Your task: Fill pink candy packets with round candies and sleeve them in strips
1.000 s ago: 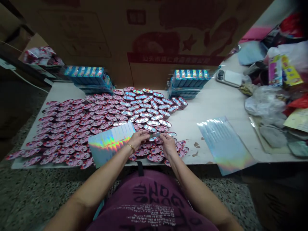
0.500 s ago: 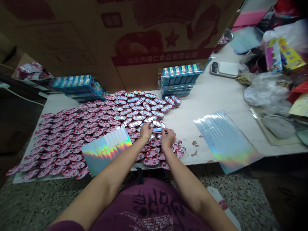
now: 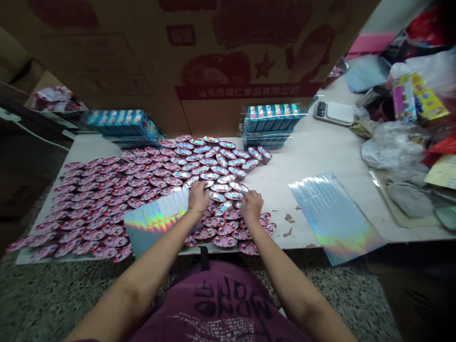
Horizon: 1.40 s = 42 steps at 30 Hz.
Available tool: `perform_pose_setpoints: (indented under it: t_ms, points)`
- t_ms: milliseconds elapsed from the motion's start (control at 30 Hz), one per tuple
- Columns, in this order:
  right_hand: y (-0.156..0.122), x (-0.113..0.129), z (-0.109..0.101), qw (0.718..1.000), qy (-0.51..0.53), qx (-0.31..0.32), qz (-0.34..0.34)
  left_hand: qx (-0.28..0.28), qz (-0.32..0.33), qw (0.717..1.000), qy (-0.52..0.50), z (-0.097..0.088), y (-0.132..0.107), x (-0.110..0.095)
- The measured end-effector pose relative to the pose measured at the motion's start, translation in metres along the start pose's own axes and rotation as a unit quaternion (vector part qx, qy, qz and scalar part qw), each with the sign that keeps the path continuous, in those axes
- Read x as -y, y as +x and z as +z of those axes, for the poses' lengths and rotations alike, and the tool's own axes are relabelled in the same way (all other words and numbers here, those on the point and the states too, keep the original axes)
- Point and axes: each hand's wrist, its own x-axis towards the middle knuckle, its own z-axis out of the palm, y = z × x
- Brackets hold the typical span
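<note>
My left hand [image 3: 198,196], fingers curled together, is at the right end of a shiny holographic sheet [image 3: 149,222], beside the packs. Whether anything is between its fingertips is hidden. My right hand [image 3: 252,206] has its fingers bent in at the right end of an oval pack [image 3: 234,195] with a silvery strip on top. What its fingertips grip, if anything, I cannot make out. Around both hands lie rows of oval red-and-pink packs [image 3: 225,241]. Those behind my hands carry silvery strips; the ones to the left and in front show bare pink tops.
A large cardboard box [image 3: 213,111] stands at the back. Blue box bundles stand before it, one at left [image 3: 121,124] and one at right [image 3: 272,121]. Rightward on the white table [image 3: 306,156] are another holographic sheet [image 3: 335,216], a small scale [image 3: 338,113] and plastic bags [image 3: 397,140].
My left hand has moved left, away from the strip-topped pack, to the holographic sheet's right end. My right hand has shifted slightly right at the pack's end. The view has tilted a little.
</note>
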Motion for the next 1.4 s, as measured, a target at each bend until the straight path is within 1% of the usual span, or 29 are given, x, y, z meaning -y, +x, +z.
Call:
perform_pose_setpoints:
  t_ms: [67,133,200,233,300,333,400,500,567,667,733,800,833,867,933,1000,1067,1133,1200,1233,1300,1400]
  points:
    - [-0.004,0.012,-0.001,0.993,-0.022,0.046,-0.106,-0.020,-0.019,0.999,0.047,-0.037,-0.014,0.043]
    - [-0.007,0.034,0.002,0.978,-0.027,0.079,-0.190,-0.005,-0.039,0.992,0.117,-0.071,-0.029,0.088]
    - [-0.011,0.065,0.009,0.962,-0.009,0.095,-0.257,0.035,-0.062,0.985,0.158,-0.095,-0.040,0.125]
    - [-0.012,0.084,0.013,0.953,0.005,0.101,-0.286,0.060,-0.075,0.982,0.165,-0.102,-0.043,0.140]
    - [-0.014,0.122,0.021,0.936,0.028,0.110,-0.333,0.113,-0.103,0.976,0.155,-0.110,-0.045,0.161]
    - [-0.015,0.141,0.025,0.929,0.036,0.113,-0.352,0.135,-0.116,0.974,0.141,-0.110,-0.044,0.169]
    - [-0.017,0.176,0.034,0.914,0.041,0.120,-0.384,0.162,-0.130,0.973,0.102,-0.110,-0.040,0.178]
    - [-0.019,0.213,0.051,0.888,0.030,0.135,-0.439,0.185,-0.111,0.976,-0.008,-0.111,-0.037,0.183]
    - [-0.022,0.225,0.063,0.871,0.014,0.145,-0.470,0.206,-0.086,0.968,-0.112,-0.113,-0.036,0.185]
    - [-0.028,0.225,0.078,0.845,-0.003,0.147,-0.514,0.238,-0.079,0.940,-0.232,-0.117,-0.035,0.187]
    - [-0.033,0.219,0.084,0.830,0.001,0.139,-0.540,0.258,-0.099,0.921,-0.274,-0.117,-0.033,0.187]
    - [-0.038,0.213,0.084,0.827,0.009,0.128,-0.548,0.277,-0.116,0.906,-0.297,-0.116,-0.031,0.187]
    - [-0.041,0.211,0.083,0.829,0.013,0.124,-0.546,0.283,-0.117,0.905,-0.295,-0.115,-0.029,0.187]
    - [-0.044,0.210,0.081,0.833,0.016,0.122,-0.539,0.287,-0.112,0.910,-0.278,-0.113,-0.026,0.188]
    - [-0.049,0.208,0.074,0.856,0.032,0.118,-0.503,0.287,-0.087,0.932,-0.201,-0.110,-0.020,0.190]
    - [-0.054,0.202,0.063,0.890,0.074,0.112,-0.436,0.254,-0.054,0.961,-0.097,-0.105,-0.013,0.191]
    - [-0.059,0.188,0.049,0.921,0.140,0.109,-0.347,0.201,-0.035,0.979,-0.016,-0.100,-0.009,0.190]
    - [-0.063,0.169,0.033,0.934,0.199,0.109,-0.276,0.162,-0.037,0.986,0.018,-0.094,-0.008,0.184]
    - [-0.061,0.150,0.019,0.939,0.224,0.103,-0.240,0.158,-0.047,0.986,-0.008,-0.090,-0.010,0.175]
    - [-0.059,0.144,0.015,0.940,0.223,0.096,-0.240,0.163,-0.050,0.985,-0.039,-0.087,-0.012,0.168]
    - [-0.052,0.139,0.012,0.938,0.200,0.081,-0.272,0.180,-0.053,0.974,-0.126,-0.083,-0.015,0.154]
    - [-0.042,0.149,0.020,0.917,0.120,0.071,-0.374,0.208,-0.048,0.945,-0.248,-0.081,-0.019,0.131]
